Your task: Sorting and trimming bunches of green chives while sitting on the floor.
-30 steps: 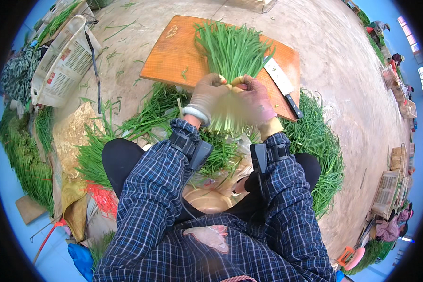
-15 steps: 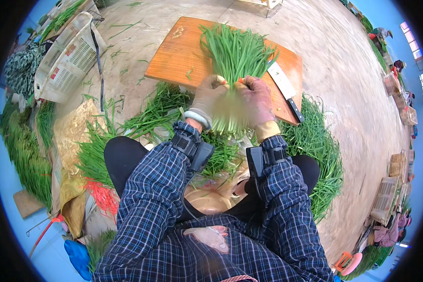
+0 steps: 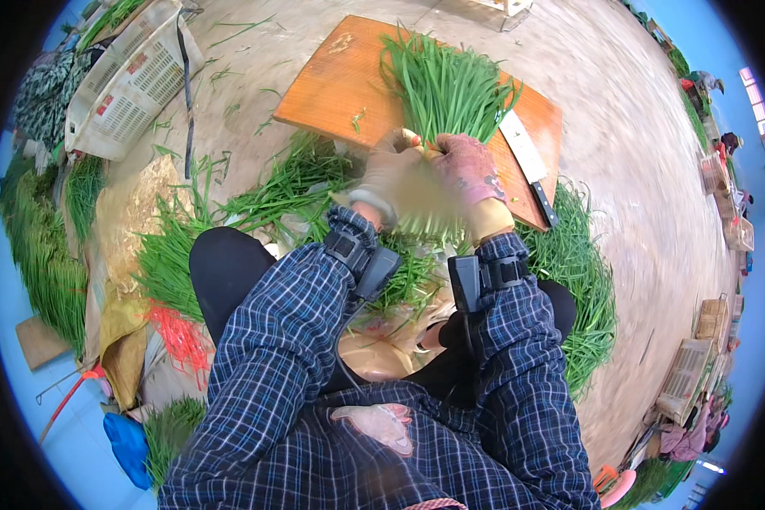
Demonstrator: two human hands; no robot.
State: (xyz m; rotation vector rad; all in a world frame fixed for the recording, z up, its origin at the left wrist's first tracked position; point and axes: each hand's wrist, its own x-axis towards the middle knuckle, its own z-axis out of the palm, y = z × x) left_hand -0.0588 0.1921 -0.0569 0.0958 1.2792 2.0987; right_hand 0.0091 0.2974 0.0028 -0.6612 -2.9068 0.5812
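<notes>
A thick bundle of garlic chives (image 3: 449,89) lies with its green leaves fanned over a tilted orange wooden board (image 3: 336,81). My left hand (image 3: 387,174), in a pale glove, closes around the bundle's left side. On the right side, my right hand (image 3: 470,170) in a pinkish glove grips it too. The thumbs and fingertips nearly meet over the stalks, where a small red-orange bit shows; I cannot make out whether it is a tie. A blur covers the stalk ends below the hands. Beside the bundle, a cleaver (image 3: 525,149) with a black handle rests on the board.
Loose chives (image 3: 285,183) lie left of the board, and a large heap (image 3: 582,280) spreads to its right. A pale plastic crate (image 3: 127,89) stands at far left. Red strands (image 3: 178,336) lie by my left knee. Other people and crates (image 3: 687,380) line the right side.
The view has shifted, so board, bundle and cleaver appear farther right and slightly higher. My fingertips have drawn a little closer together over the bundle, and my right hand has turned slightly inward.
</notes>
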